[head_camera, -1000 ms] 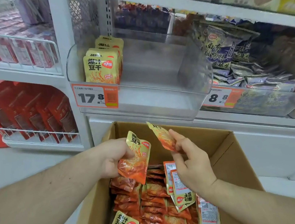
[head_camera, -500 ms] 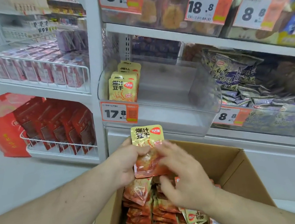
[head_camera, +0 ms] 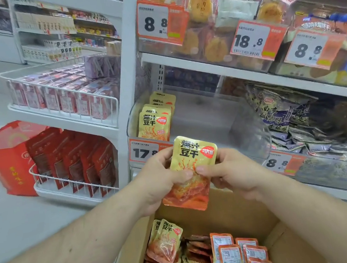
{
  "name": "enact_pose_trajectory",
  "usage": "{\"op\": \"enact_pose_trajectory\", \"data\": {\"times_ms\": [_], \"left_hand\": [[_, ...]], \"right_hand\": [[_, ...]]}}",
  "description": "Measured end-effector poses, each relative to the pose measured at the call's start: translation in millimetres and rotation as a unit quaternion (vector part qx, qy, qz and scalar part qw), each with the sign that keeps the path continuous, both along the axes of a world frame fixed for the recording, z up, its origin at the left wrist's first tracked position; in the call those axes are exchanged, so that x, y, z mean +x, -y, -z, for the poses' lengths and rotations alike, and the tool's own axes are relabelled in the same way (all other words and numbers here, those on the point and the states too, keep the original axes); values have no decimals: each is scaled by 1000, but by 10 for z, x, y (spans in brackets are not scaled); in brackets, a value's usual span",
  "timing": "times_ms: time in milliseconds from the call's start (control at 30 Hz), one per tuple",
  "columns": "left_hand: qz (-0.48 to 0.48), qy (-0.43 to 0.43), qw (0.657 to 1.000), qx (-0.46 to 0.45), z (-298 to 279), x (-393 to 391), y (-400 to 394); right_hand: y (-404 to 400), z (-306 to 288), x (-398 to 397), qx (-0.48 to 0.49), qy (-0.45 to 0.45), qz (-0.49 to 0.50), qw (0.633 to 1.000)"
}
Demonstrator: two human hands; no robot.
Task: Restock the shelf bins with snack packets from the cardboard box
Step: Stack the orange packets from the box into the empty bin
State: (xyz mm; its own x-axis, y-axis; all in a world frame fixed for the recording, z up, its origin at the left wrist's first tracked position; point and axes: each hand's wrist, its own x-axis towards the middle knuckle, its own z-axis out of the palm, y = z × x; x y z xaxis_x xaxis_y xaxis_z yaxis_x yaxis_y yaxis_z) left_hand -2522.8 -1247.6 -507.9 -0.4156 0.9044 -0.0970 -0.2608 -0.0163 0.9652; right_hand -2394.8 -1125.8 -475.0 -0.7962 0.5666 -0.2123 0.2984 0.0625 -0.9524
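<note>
Hands meet at mid-frame: the left hand and right hand each pinch one side of a single packet, thumbs pressed on its glossy front, so it stands upright above the far rim of the box and just in front of the bin. The bin is clear, rounded plastic; a short row of matching packets stands against its left wall, with open floor to their right up to the curved right wall. The held packet is a flat foil pouch, yellow above and orange-red below, crinkled at the grip. The box is plain brown cardboard holding loose pouches, some face up, some label side up. A price tag on the bin's front lip sits partly behind the left hand. Half a second earlier the packet sat lower, nearer the box; it is now raised to the height of the bin's lip.
</note>
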Motion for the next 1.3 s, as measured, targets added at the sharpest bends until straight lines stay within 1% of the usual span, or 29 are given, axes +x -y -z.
{"op": "enact_pose_trajectory", "data": {"times_ms": [100, 133, 167, 200, 233, 267, 300, 333, 367, 433, 533, 633, 700, 767, 833, 900, 1000, 1133, 1167, 1200, 1300], "left_hand": [[-52, -42, 997, 33, -43, -118, -35], [-86, -81, 992, 45, -42, -160, -44], [-134, -157, 977, 44, -29, -215, -57], [-191, -266, 945, 26, -4, -271, -71], [-239, -386, 891, 3, 21, -317, -74], [-265, -483, 834, -14, 43, -355, -80], [-265, -546, 794, -31, 65, -381, -95], [-244, -584, 773, -54, 89, -389, -110], [-216, -604, 763, -80, 94, -372, -125], [-173, -618, 758, -117, 126, -342, -162], [-178, -614, 762, -106, 166, -345, -186], [-174, -604, 771, -100, 192, -359, -196], [-168, -605, 772, -98, 201, -343, -191], [-164, -608, 771, -96, 218, -328, -187], [-158, -613, 767, -102, 233, -308, -182], [-158, -616, 764, -108, 239, -292, -187], [-160, -622, 758, -113, 227, -273, -192], [-160, -616, 763, -117, 219, -272, -188], [-159, -614, 764, -117, 216, -271, -186], [-159, -614, 764, -117, 213, -268, -183], [-161, -614, 764, -120, 199, -252, -181]], "right_hand": [[-78, -127, -111, 18, -7, 6, 1000], [-105, -191, -158, 22, -19, 20, 999], [-154, -262, -216, 26, -36, 47, 998], [-223, -339, -282, 30, -60, 82, 994], [-321, -414, -363, 35, -83, 121, 989], [-425, -483, -457, 38, -102, 151, 982], [-517, -535, -560, 43, -110, 169, 979], [-594, -555, -671, 53, -101, 174, 978], [-638, -552, -778, 65, -81, 170, 980], [-661, -459, -1003, 82, -31, 136, 987], [-616, -226, -1298, 66, 40, 69, 995], [-589, -6, -1518, 52, 97, 9, 994], [-586, 79, -1615, 56, 113, 13, 992], [-574, 97, -1664, 77, 108, 28, 991], [-591, 108, -1683, 129, 106, 46, 985], [-617, 117, -1689, 209, 111, 59, 970], [-625, 126, -1718, 315, 141, 78, 935], [-557, 99, -1754, 392, 188, 116, 893], [-536, 98, -1756, 396, 207, 115, 887], [-523, 98, -1752, 385, 222, 109, 889], [-533, 116, -1713, 300, 213, 79, 927]]}}
